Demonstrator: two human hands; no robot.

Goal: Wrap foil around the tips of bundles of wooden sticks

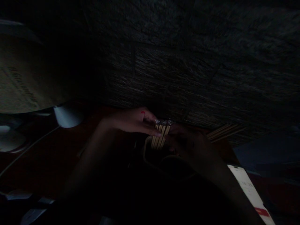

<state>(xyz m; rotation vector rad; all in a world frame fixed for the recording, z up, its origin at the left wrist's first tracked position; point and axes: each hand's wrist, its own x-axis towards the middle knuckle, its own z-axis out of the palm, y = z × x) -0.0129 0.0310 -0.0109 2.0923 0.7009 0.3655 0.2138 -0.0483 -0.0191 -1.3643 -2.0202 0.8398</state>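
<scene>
The picture is very dark. A small row of pale wooden sticks [160, 135], side by side, stands between my two hands. Along its upper end runs a dark, shiny strip [163, 122] that I cannot identify. My left hand [138, 122] is closed on the row from the left, thumb and fingers pressed to it; a red mark shows on its back. From the right, my right hand [185, 139] grips the same row, its fingers curled and mostly in shadow. A pale looped cord or band [144, 153] hangs just below the sticks.
More thin sticks [222, 132] lie right of my right hand. A lit phone [250, 190] is at lower right. A rough stone-like wall [164, 68] rises behind. At left are a printed brown bag [23, 75], a whitish cone-shaped object [67, 117] and a thin cable [30, 149].
</scene>
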